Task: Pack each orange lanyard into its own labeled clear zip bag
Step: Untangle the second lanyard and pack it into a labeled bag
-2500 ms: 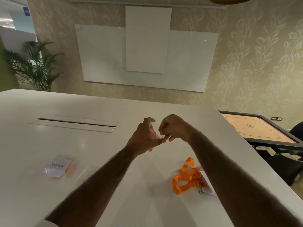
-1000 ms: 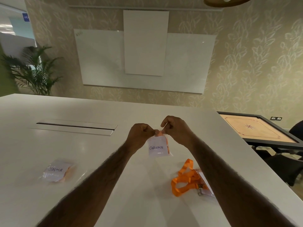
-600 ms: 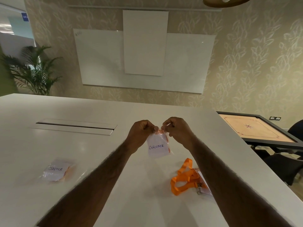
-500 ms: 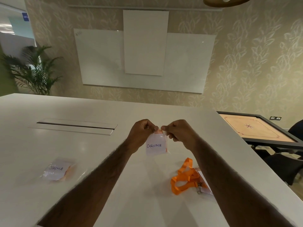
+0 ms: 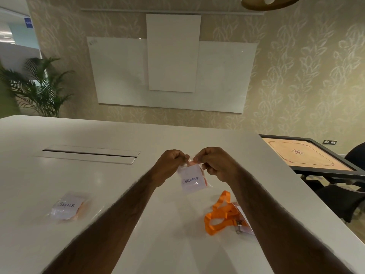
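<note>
A clear zip bag labelled CHROME hangs above the white table, with orange lanyard showing behind its label. My left hand pinches its top left corner and my right hand pinches its top right corner. A loose orange lanyard with a metal clip lies on the table to the right, partly on another clear bag. A bag labelled SIGMA with orange inside lies flat at the left.
A recessed cable hatch sits in the table at the back left. A carrom board on a black stand and a dark chair stand past the table's right edge. A potted palm stands far left.
The bag has turned from bunched between my hands to hanging with its label facing me. Both hands have moved together along its top edge; the head view shifted slightly.
</note>
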{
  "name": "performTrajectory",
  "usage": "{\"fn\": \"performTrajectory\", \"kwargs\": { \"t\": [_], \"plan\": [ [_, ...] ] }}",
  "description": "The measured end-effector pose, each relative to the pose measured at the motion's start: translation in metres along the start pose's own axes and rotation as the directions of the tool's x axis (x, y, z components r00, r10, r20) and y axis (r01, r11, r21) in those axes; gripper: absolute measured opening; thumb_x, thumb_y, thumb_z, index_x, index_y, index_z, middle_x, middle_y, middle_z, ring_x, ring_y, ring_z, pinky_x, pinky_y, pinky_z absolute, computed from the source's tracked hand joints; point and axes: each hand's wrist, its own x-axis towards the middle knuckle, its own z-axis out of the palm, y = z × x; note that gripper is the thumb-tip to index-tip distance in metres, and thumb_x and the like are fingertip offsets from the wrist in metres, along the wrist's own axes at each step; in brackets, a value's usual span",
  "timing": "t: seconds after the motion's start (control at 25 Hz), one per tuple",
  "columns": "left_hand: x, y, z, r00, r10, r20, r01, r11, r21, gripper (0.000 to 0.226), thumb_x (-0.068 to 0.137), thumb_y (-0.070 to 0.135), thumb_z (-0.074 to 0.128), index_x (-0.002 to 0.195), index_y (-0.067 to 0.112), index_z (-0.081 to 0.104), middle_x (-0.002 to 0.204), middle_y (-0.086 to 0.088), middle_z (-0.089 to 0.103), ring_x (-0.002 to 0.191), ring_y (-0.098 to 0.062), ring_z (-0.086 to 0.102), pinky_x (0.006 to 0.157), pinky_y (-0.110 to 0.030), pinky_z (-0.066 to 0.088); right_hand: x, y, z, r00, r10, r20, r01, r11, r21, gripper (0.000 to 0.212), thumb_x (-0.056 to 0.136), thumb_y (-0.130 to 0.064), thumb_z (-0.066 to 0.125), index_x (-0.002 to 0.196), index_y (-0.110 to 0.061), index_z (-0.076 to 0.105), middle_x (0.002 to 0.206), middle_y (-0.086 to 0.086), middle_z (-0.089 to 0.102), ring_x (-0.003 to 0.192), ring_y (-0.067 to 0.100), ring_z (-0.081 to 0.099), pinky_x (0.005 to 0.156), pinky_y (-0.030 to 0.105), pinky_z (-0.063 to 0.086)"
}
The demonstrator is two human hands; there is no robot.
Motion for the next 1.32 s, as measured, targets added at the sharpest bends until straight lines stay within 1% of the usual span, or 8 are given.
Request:
{"fn": "performTrajectory", "kwargs": {
  "t": [0.2, 0.36, 0.48, 0.6, 0.76, 0.88, 1.16, 1.32],
  "plan": [
    [-0.001, 0.003, -0.002, 0.999, -0.018, -0.046, 0.015, 0.998, -0.066, 0.024, 0.091, 0.027, 0.073, 0.079, 0.01, 0.06, 0.078, -0.005, 0.064, 0.071, -0.017, 0.055, 0.067, -0.028, 0.044, 0.001, -0.001, 0.0, 0.998, 0.015, 0.058, -0.017, 0.999, 0.035, 0.007, 0.087, 0.005, 0.067, 0.085, -0.002, 0.066, 0.082, 0.015, 0.065, 0.057, 0.014, 0.053, 0.049, 0.023, 0.04],
    [-0.004, 0.005, -0.002, 0.999, -0.031, -0.028, 0.027, 0.988, -0.149, 0.02, 0.089, 0.018, 0.075, 0.105, 0.01, 0.067, 0.086, -0.007, 0.074, 0.077, -0.017, 0.065, 0.07, -0.028, 0.051, 0.002, -0.002, -0.002, 0.999, -0.001, 0.048, 0.002, 0.999, -0.041, 0.015, 0.086, 0.008, 0.064, 0.078, -0.004, 0.067, 0.078, 0.011, 0.068, 0.065, 0.016, 0.051, 0.053, 0.025, 0.039],
    [-0.003, 0.005, -0.003, 0.999, -0.043, 0.023, 0.043, 0.999, -0.013, 0.009, 0.092, 0.016, 0.07, 0.092, 0.013, 0.077, 0.082, 0.0, 0.075, 0.072, -0.011, 0.065, 0.065, -0.022, 0.05, 0.004, 0.001, -0.003, 0.999, -0.017, 0.046, 0.022, 0.995, -0.1, 0.017, 0.086, 0.008, 0.061, 0.078, -0.004, 0.069, 0.079, 0.01, 0.071, 0.068, 0.017, 0.052, 0.056, 0.027, 0.038],
    [-0.002, 0.006, -0.002, 1.0, -0.029, -0.002, 0.029, 0.993, 0.114, 0.017, 0.092, 0.022, 0.071, 0.075, 0.02, 0.073, 0.073, 0.008, 0.071, 0.067, -0.007, 0.06, 0.06, -0.018, 0.046, 0.004, 0.005, -0.003, 0.999, -0.016, 0.044, 0.019, 0.998, -0.063, 0.003, 0.085, -0.003, 0.071, 0.082, -0.002, 0.071, 0.074, 0.007, 0.07, 0.063, 0.016, 0.056, 0.057, 0.028, 0.042],
    [0.0, 0.002, 0.0, 1.0, -0.012, -0.016, 0.015, 0.991, 0.136, 0.013, 0.094, 0.022, 0.068, 0.085, 0.012, 0.069, 0.083, -0.001, 0.07, 0.071, -0.011, 0.058, 0.064, -0.023, 0.045, 0.007, 0.005, -0.001, 0.999, -0.002, -0.034, 0.002, 1.0, -0.008, 0.017, 0.081, -0.01, 0.081, 0.076, -0.001, 0.067, 0.063, 0.008, 0.06, 0.053, 0.012, 0.05, 0.05, 0.026, 0.039],
    [0.002, 0.0, 0.001, 1.0, -0.005, -0.02, 0.008, 0.991, 0.132, 0.016, 0.094, 0.022, 0.067, 0.092, 0.006, 0.069, 0.086, -0.004, 0.071, 0.073, -0.012, 0.06, 0.066, -0.025, 0.047, 0.006, 0.005, -0.003, 1.0, -0.01, -0.027, 0.011, 1.0, 0.013, 0.017, 0.083, -0.01, 0.079, 0.085, 0.005, 0.07, 0.068, 0.008, 0.06, 0.06, 0.014, 0.05, 0.054, 0.027, 0.041],
    [0.004, -0.001, 0.003, 0.998, 0.062, -0.022, -0.058, 0.984, 0.17, 0.016, 0.092, 0.025, 0.07, 0.083, 0.013, 0.075, 0.078, 0.003, 0.076, 0.067, -0.007, 0.064, 0.063, -0.018, 0.049, 0.002, -0.002, -0.002, 0.997, -0.072, -0.006, 0.071, 0.989, -0.13, 0.011, 0.081, -0.003, 0.074, 0.086, 0.007, 0.072, 0.08, 0.013, 0.068, 0.069, 0.016, 0.054, 0.06, 0.03, 0.04],
    [0.008, 0.003, -0.003, 0.999, 0.04, 0.033, -0.045, 0.98, 0.193, 0.01, 0.089, 0.018, 0.074, 0.079, 0.017, 0.075, 0.075, 0.007, 0.075, 0.063, 0.002, 0.062, 0.058, -0.012, 0.046, 0.001, -0.002, 0.0, 0.998, -0.049, -0.047, 0.042, 0.99, -0.136, 0.005, 0.079, -0.004, 0.074, 0.074, -0.004, 0.074, 0.086, 0.015, 0.072, 0.079, 0.018, 0.059, 0.07, 0.034, 0.045]
  ]
}}
